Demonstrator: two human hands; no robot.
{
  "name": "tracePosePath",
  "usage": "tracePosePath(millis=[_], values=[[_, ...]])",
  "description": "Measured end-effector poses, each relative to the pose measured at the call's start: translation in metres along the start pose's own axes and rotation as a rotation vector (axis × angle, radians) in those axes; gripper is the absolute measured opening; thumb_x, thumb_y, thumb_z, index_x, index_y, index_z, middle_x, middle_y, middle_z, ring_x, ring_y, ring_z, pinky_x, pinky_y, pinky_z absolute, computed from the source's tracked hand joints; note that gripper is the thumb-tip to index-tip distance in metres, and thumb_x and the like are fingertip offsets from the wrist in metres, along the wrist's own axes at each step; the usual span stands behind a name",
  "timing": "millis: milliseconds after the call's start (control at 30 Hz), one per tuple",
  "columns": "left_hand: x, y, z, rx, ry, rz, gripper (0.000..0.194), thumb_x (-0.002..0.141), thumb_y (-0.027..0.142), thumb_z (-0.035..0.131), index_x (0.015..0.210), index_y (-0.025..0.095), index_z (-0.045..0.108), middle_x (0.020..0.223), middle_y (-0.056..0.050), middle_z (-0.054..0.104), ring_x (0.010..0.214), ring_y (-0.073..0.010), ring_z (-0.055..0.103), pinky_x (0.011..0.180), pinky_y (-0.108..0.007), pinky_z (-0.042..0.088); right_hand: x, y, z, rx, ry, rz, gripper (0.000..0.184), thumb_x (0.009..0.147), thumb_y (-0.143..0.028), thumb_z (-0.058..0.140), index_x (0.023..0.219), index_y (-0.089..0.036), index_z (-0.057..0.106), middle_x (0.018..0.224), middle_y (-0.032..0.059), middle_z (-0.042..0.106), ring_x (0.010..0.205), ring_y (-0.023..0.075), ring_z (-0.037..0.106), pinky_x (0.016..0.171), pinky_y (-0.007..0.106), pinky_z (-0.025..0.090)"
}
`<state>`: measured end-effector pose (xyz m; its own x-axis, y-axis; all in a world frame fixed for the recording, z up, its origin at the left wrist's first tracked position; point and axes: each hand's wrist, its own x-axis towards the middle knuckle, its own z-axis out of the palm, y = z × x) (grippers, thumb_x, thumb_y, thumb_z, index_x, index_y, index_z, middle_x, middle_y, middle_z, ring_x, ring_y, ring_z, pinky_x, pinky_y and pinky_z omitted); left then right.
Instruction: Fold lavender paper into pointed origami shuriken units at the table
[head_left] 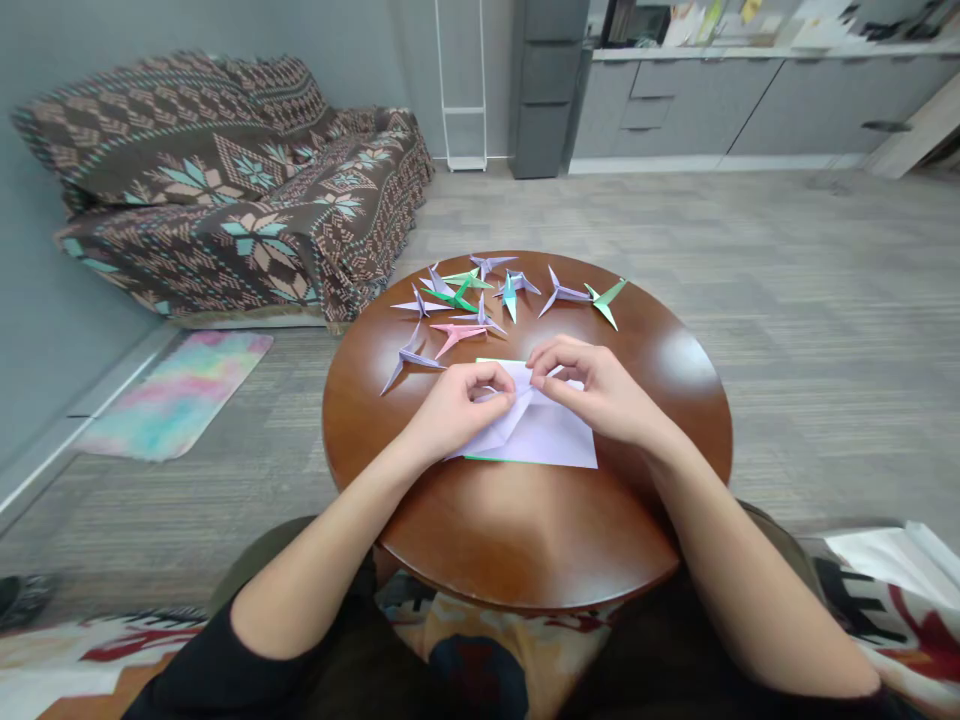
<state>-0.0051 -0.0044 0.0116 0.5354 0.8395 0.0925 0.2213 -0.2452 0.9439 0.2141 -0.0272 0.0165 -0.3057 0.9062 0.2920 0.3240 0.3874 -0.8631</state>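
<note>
My left hand [459, 402] and my right hand [592, 385] are both pinched on a partly folded lilac paper piece [517, 405] at the middle of a round brown wooden table [525, 520]. Under it lies a flat lilac sheet [551, 440] on top of a green sheet whose edge [499, 361] shows. Several finished folded paper figures lie across the far half of the table: a pink one [455, 334], a lilac one [409, 358], green ones [454, 293] [606, 299] and a teal one [509, 294].
A sofa under a patterned brown blanket [225, 190] stands at the left. A pastel mat [176, 392] lies on the floor by the wall. Grey cabinets [675, 100] line the back. White paper [892, 555] lies at the lower right.
</note>
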Motion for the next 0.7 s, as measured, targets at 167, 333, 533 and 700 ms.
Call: tracePosePath(millis=[167,333,533,700], values=[[0.000,-0.003,0.001,0.001,-0.006,0.027,0.010,0.082,0.025,0.068,0.079,0.015,0.068,0.081,-0.001,0.067,0.075,-0.0136,0.058,0.070,-0.025,0.043,-0.001,-0.003,0.002,-0.071,-0.100,-0.011,0.009,0.088,-0.015,0.062,0.082,-0.020,0.066,0.090,0.0025,0.070,0.084,0.0179,0.063,0.082,0.033,0.049],[-0.001,-0.006,0.004,0.021,-0.010,0.030,0.013,0.084,0.027,0.068,0.080,0.015,0.071,0.081,-0.003,0.072,0.076,-0.0155,0.064,0.077,-0.028,0.049,-0.002,-0.001,0.006,-0.101,-0.123,-0.010,0.006,0.088,-0.017,0.063,0.083,-0.020,0.066,0.094,0.0037,0.070,0.086,0.0187,0.064,0.081,0.033,0.049],[-0.002,-0.004,0.004,0.122,0.000,0.122,0.007,0.081,0.018,0.064,0.078,0.016,0.070,0.081,-0.001,0.072,0.080,-0.0162,0.066,0.081,-0.028,0.049,-0.003,-0.005,0.011,-0.155,-0.107,-0.075,0.007,0.086,-0.015,0.063,0.080,-0.020,0.063,0.090,0.0025,0.067,0.081,0.0171,0.062,0.074,0.031,0.047],[-0.001,-0.002,-0.001,0.102,0.078,0.095,0.006,0.080,0.018,0.062,0.075,0.017,0.065,0.078,0.001,0.067,0.078,-0.0154,0.062,0.082,-0.029,0.050,0.000,0.003,0.002,-0.160,0.078,-0.043,0.011,0.080,-0.010,0.061,0.077,-0.020,0.060,0.086,0.0022,0.066,0.080,0.0177,0.062,0.069,0.030,0.047]])
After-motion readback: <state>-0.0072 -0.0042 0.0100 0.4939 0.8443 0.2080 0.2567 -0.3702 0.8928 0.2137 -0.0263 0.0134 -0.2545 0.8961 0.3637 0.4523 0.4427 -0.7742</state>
